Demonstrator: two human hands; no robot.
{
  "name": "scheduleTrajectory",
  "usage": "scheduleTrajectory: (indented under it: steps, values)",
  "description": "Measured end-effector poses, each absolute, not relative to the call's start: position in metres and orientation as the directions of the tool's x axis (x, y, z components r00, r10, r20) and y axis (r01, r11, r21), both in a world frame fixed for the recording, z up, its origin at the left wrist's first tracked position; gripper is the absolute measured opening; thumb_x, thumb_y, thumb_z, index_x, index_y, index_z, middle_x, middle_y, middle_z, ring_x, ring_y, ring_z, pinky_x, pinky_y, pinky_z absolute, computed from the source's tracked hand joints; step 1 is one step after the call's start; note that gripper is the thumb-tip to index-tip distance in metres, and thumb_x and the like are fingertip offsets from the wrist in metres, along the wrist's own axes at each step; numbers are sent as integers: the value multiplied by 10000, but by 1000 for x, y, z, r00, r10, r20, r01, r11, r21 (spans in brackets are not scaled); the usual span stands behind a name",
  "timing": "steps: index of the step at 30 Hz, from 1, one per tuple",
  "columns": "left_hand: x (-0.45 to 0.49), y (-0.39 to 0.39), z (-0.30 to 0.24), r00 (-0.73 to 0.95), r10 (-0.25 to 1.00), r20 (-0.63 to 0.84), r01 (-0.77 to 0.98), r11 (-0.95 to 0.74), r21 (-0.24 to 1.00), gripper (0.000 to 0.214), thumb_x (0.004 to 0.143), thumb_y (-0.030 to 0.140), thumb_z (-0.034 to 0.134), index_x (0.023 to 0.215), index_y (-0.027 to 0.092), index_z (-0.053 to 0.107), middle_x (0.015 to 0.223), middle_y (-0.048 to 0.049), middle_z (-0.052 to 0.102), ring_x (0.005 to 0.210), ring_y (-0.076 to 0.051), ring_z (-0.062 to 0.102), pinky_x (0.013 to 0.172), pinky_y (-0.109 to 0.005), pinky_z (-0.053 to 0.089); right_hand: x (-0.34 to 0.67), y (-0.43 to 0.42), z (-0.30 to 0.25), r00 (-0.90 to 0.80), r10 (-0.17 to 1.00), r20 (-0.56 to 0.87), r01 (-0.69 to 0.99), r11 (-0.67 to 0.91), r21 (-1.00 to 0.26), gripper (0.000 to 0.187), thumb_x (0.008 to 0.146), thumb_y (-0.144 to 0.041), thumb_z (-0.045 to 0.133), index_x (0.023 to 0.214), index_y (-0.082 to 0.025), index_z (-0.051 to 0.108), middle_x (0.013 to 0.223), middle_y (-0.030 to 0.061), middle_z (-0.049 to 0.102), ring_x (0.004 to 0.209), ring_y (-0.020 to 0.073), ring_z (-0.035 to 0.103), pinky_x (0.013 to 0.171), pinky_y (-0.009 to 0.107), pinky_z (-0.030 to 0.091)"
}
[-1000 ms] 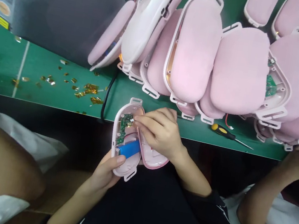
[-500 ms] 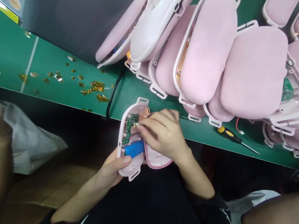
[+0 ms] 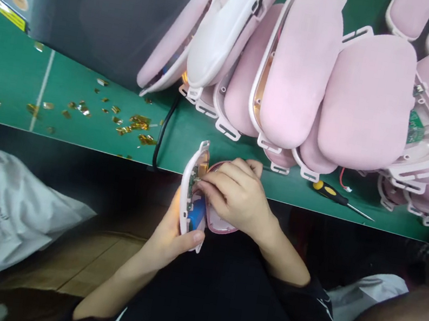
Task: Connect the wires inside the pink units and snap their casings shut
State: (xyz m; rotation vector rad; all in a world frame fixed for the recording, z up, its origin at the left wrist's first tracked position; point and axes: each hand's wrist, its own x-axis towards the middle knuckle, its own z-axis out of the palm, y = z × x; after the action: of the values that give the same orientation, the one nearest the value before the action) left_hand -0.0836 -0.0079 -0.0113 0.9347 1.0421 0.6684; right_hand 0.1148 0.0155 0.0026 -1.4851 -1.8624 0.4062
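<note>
A white shell (image 3: 189, 170) is gripped from below by the left hand (image 3: 172, 237), thumb closed over its lower end, just off the near edge of the green table (image 3: 86, 90). The right hand (image 3: 239, 195) is bunched, its fingertips (image 3: 202, 185) pinched on the circuit board (image 3: 192, 191) inside, above a blue battery (image 3: 197, 216). A screwdriver (image 3: 327, 190) lies by the near edge

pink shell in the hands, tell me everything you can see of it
The pink shell is a pale, glossy plastic oval casing with slotted tabs at its ends, opened into two halves and tilted on edge in front of the green table. Inside show a green circuit board and a blue cell. The left hand cradles it from beneath, thumb on its lower end; the right hand covers the other half, fingertips at the board.
</note>
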Motion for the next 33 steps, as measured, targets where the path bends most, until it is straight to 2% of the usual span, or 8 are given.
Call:
scheduleTrajectory:
  steps: [8, 11, 15, 18, 22, 26, 28, 33]
  values:
    - [-90, -2, -12, 405, 817, -410, 38, 433, 901, 913, 748, 508, 965, 1549, 237, 624, 1545, -129, 649, 1463, -407, 580, 1280, -500, 462, 129, 26, -8, -197, 885, 422, 724, 421, -546, 176, 1087, -346, 709, 949, -267, 785, 931, -34, 766, 918, 165, 604, 847, 390, 361]
    - [-93, 3, -8, 388, 789, -476, 87, 483, 871, 816, 687, 464, 1000, 1408, 211, 713, 1186, -104, 780, 1051, -327, 744, 939, -408, 647, 132, 36, -10, -154, 926, 346, 707, 348, -616, 187, 1026, -464, 775, 1028, -278, 790, 991, -16, 748, 942, 172, 616, 861, 370, 393]
    - [-96, 9, -4, 412, 748, -521, 153, 507, 848, 665, 633, 383, 1024, 1216, 189, 771, 842, -35, 750, 676, -212, 680, 595, -291, 601, 131, 49, -9, -134, 963, 236, 660, 264, -703, 429, 913, -603, 850, 1115, -235, 764, 1011, 10, 745, 929, 174, 644, 908, 341, 460]
    - [-95, 5, -5, 406, 722, -561, 37, 600, 799, 728, 623, 397, 1025, 1265, 195, 748, 1031, -87, 783, 824, -283, 760, 643, -346, 678, 129, 46, -9, -91, 953, 288, 671, 273, -690, 525, 938, -630, 814, 1207, -185, 741, 1107, 55, 763, 1019, 202, 679, 945, 352, 488]
    - [-90, -5, -6, 398, 739, -543, -99, 623, 776, 856, 668, 502, 1010, 1416, 246, 683, 1314, -126, 746, 1060, -360, 781, 802, -436, 730, 133, 11, -6, -27, 841, 540, 720, 391, -574, 360, 1070, -544, 682, 1137, -196, 749, 1106, 63, 776, 1027, 202, 672, 935, 371, 498]
    - [-90, -8, -11, 427, 733, -530, -165, 639, 751, 840, 706, 603, 978, 1393, 228, 674, 1314, -140, 767, 1114, -383, 794, 916, -487, 725, 148, -33, 0, -319, 879, 355, 706, 470, -530, 117, 1065, -254, 665, 1132, -258, 761, 1043, 6, 778, 992, 185, 625, 812, 362, 436]
    - [-91, -7, -12, 423, 738, -526, -181, 637, 749, 828, 712, 626, 963, 1369, 210, 678, 1307, -144, 775, 1093, -383, 803, 905, -494, 733, 154, -45, 1, -436, 872, 223, 720, 487, -495, 281, 1010, -129, 673, 1241, -270, 749, 1193, 7, 786, 1140, 204, 603, 884, 369, 437]
    - [-90, 0, -8, 457, 719, -524, -150, 643, 751, 818, 740, 597, 953, 1419, 250, 658, 1359, -111, 768, 1079, -368, 808, 877, -496, 750, 160, -45, -7, -453, 854, 257, 759, 520, -391, 161, 1097, -188, 650, 1146, -265, 782, 1278, -10, 793, 1171, 188, 596, 958, 359, 442]
